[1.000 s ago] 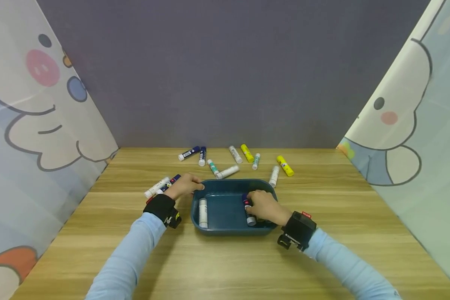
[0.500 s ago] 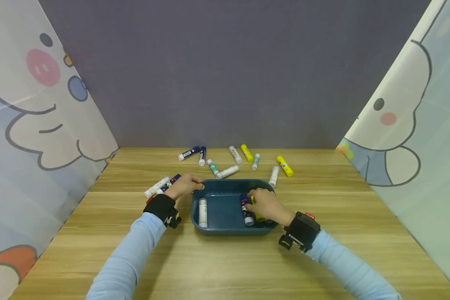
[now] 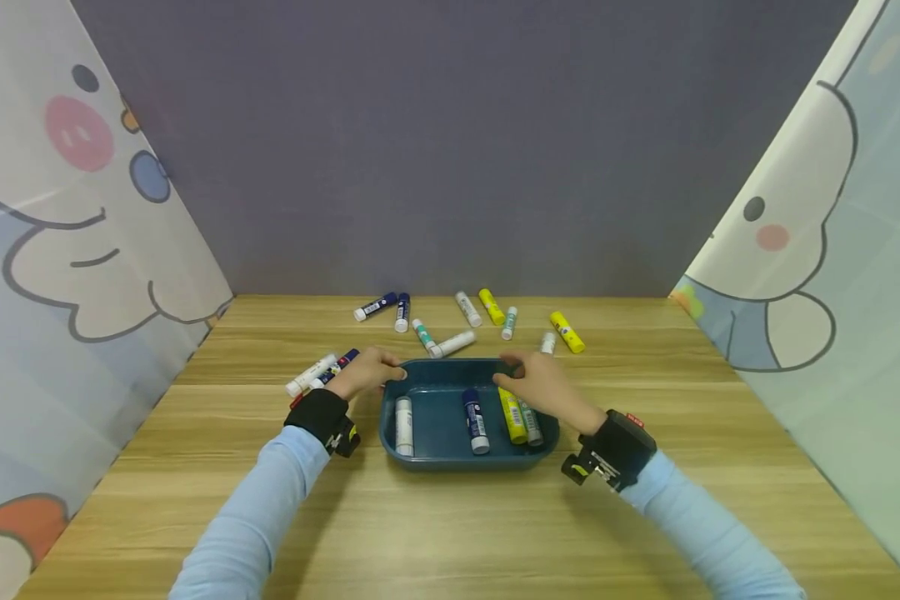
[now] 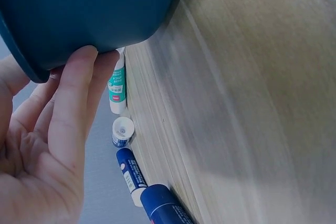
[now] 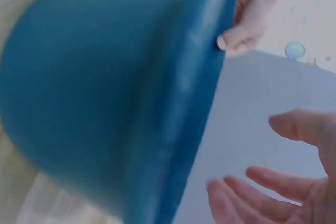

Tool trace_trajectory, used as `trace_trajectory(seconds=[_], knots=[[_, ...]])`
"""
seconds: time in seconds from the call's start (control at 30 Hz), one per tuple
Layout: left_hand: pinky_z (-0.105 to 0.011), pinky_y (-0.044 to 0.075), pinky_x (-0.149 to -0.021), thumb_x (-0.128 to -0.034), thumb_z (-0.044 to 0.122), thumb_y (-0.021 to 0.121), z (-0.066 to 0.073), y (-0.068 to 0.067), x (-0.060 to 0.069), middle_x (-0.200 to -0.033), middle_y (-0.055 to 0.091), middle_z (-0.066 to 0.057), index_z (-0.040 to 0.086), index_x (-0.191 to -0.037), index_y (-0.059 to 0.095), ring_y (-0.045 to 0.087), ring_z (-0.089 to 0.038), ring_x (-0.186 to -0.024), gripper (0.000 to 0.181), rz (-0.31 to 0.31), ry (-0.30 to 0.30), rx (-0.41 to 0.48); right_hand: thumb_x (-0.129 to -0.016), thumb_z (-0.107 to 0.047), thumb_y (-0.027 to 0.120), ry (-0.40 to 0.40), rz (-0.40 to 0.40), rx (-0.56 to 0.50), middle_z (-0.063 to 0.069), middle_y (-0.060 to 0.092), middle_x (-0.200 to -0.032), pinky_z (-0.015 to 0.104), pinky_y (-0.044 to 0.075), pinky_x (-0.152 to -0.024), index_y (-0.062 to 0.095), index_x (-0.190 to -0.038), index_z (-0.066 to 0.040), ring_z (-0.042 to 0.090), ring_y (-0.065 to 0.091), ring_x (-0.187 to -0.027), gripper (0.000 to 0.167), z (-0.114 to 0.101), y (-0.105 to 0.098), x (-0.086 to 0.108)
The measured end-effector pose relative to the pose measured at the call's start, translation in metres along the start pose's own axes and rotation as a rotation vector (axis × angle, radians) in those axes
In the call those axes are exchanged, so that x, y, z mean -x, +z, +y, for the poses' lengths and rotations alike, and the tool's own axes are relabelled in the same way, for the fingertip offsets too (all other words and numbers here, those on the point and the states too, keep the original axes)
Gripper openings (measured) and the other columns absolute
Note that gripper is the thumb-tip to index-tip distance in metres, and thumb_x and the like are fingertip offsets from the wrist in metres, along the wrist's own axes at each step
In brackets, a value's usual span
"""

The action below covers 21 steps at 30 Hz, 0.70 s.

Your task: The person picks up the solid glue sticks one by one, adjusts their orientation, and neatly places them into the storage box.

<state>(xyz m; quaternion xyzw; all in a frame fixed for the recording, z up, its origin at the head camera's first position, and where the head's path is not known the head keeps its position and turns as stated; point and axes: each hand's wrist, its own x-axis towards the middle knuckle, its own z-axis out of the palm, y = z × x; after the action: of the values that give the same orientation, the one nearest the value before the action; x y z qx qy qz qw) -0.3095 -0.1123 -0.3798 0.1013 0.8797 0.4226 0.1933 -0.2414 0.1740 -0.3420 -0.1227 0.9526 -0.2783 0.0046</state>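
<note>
A dark teal plastic bin (image 3: 438, 463) sits on the table with several glue sticks lying in it: a white glue stick (image 3: 404, 427) at the left, a navy glue stick (image 3: 476, 422) near the middle, and a yellow glue stick (image 3: 513, 417) beside a grey-looking one (image 3: 530, 425) at the right. My left hand (image 3: 365, 372) pinches the rim at the back left corner, thumb on top and fingers against the outer wall in the left wrist view. Over the bin's right back part hovers my right hand (image 3: 543, 386); its fingers are spread with nothing between them in the right wrist view.
Beyond the bin lie several loose glue sticks, among them a yellow one (image 3: 567, 332), a green-and-white one (image 3: 424, 335) and a navy one (image 3: 376, 307). Left of my left hand are a white glue stick (image 3: 311, 375) and a navy one (image 3: 335, 367). A grey panel (image 3: 450, 150) closes the back.
My right hand has let go of the navy glue stick and risen towards the bin's back right. That stick now lies farther left, apart from the yellow one. My left hand stays put.
</note>
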Motion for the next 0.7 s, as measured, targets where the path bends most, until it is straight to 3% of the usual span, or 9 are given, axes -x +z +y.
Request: trace_trajectory(seconds=[0.17,0.27,0.57,0.7], knots=[[-0.037,0.054,-0.075,-0.0888,0.016,0.058,0.000,0.001,0.000,-0.115,0.059,-0.019,-0.004,-0.117,0.059,0.058,-0.022,-0.095,0.034,0.002,0.004,-0.004,-0.087,-0.027,0.060,0.038,0.114,-0.084,0.023,0.056,-0.123,0.048,0.049,-0.084,0.052,-0.126,0.002,0.038,0.055,-0.108,0.049,0.011,-0.015,-0.004],[-0.037,0.054,-0.074,-0.0884,0.015,0.058,0.000,0.001,0.001,-0.114,0.059,-0.018,-0.004,-0.116,0.060,0.058,-0.021,-0.091,0.034,0.008,0.005,-0.003,-0.088,-0.024,0.057,0.072,0.138,-0.129,0.026,0.053,-0.124,0.048,0.048,-0.085,0.050,-0.127,0.004,0.040,0.053,-0.110,0.048,0.024,-0.022,-0.009],[-0.038,0.053,-0.076,-0.0888,0.015,0.058,0.001,0.001,0.002,-0.116,0.059,-0.020,-0.003,-0.117,0.059,0.059,-0.026,-0.099,0.034,0.011,-0.007,0.001,-0.092,-0.026,0.050,0.256,0.126,-0.247,0.030,0.046,-0.129,0.048,0.042,-0.094,0.044,-0.128,0.011,0.042,0.046,-0.116,0.052,0.072,-0.027,-0.025],[-0.037,0.053,-0.076,-0.0887,0.016,0.058,0.001,0.001,0.001,-0.116,0.059,-0.019,-0.002,-0.117,0.059,0.059,-0.028,-0.102,0.034,0.012,-0.012,0.006,-0.091,-0.025,0.051,0.334,0.080,-0.298,0.031,0.045,-0.129,0.045,0.042,-0.092,0.044,-0.127,0.013,0.039,0.046,-0.115,0.052,0.092,-0.026,-0.028]])
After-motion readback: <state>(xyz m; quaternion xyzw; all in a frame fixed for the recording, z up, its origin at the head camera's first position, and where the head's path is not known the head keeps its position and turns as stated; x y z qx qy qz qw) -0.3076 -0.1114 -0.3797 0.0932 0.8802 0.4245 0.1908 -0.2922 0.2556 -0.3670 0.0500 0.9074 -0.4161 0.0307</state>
